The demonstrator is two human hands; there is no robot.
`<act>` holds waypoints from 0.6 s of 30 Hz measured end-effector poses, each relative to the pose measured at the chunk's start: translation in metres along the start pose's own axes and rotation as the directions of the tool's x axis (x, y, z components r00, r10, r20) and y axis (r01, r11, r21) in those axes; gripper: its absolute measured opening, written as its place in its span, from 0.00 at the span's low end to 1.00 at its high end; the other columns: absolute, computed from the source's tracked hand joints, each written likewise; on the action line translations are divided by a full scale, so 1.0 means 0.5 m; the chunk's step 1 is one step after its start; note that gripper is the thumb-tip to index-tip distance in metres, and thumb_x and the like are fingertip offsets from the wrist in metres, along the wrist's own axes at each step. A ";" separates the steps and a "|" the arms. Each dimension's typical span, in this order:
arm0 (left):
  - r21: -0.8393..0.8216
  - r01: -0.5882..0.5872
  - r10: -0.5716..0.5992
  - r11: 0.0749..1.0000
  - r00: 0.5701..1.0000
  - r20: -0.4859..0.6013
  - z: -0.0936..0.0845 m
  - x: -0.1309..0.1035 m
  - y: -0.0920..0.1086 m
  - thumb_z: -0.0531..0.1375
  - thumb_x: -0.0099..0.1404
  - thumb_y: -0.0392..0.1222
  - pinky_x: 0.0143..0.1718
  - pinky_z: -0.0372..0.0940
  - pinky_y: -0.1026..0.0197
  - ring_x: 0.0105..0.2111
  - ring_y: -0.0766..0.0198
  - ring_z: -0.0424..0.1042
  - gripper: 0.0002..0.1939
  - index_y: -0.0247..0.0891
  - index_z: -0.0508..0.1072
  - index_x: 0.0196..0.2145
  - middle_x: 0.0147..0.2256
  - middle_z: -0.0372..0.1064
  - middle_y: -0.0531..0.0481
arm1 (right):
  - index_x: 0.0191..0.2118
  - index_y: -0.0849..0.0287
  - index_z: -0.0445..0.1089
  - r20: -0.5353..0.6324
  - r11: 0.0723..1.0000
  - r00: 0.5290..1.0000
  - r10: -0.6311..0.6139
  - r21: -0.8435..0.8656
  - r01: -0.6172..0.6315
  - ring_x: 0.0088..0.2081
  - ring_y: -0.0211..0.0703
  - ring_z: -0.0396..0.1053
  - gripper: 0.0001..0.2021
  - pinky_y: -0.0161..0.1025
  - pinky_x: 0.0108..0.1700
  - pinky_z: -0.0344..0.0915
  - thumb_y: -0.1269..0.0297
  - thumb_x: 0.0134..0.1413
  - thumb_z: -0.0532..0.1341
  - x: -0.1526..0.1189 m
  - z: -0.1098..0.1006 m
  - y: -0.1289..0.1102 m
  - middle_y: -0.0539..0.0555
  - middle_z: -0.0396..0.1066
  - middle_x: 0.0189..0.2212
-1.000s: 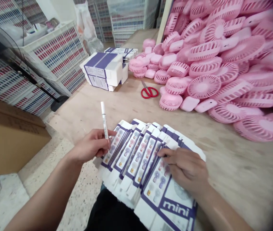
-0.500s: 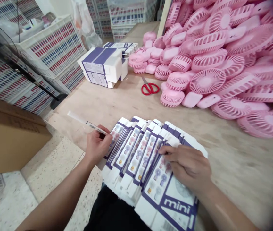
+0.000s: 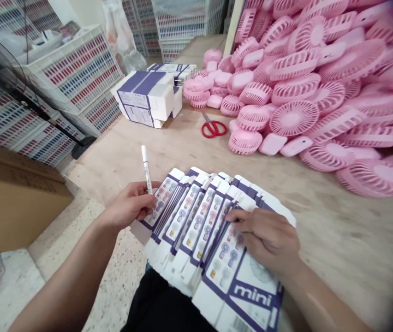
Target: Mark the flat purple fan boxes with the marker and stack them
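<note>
Flattened white-and-purple cartons (image 3: 180, 216) lie fanned in an overlapping row over the near edge of the table (image 3: 338, 258), their side strips facing up with small coloured pictures of fans. The rightmost shows the most of its front — "mini" in white letters on a purple band. A slim white pen (image 3: 147, 170), dark-banded near its upper end, stands nearly upright in the left hand (image 3: 130, 207) — top leaning slightly left, lower end at the leftmost carton; whether it touches is unclear.
</note>
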State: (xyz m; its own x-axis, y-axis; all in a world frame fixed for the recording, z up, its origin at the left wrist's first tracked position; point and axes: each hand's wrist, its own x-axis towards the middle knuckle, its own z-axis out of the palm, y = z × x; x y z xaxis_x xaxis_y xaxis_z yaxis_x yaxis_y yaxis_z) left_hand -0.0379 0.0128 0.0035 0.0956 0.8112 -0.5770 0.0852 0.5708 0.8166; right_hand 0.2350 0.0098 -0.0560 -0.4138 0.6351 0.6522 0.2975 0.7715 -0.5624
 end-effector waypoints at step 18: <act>0.533 -0.203 0.495 0.821 0.718 -0.489 0.043 0.029 -0.089 0.58 0.50 0.37 0.15 0.50 0.70 0.15 0.71 0.59 0.03 0.36 0.67 0.24 0.14 0.59 0.58 | 0.26 0.58 0.64 0.004 1.000 1.000 0.011 0.004 -0.011 0.25 0.36 0.72 0.13 0.33 0.21 0.62 0.84 0.43 0.51 -0.002 0.000 0.001 0.49 0.73 0.22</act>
State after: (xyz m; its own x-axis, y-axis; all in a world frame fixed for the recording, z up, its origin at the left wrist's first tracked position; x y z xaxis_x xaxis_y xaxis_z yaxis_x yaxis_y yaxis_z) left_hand -0.0189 -0.0035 -0.0415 -0.3742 0.9274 -0.0028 0.5796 0.2362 0.7799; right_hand 0.2354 0.0094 -0.0572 -0.4141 0.6434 0.6438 0.2986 0.7642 -0.5717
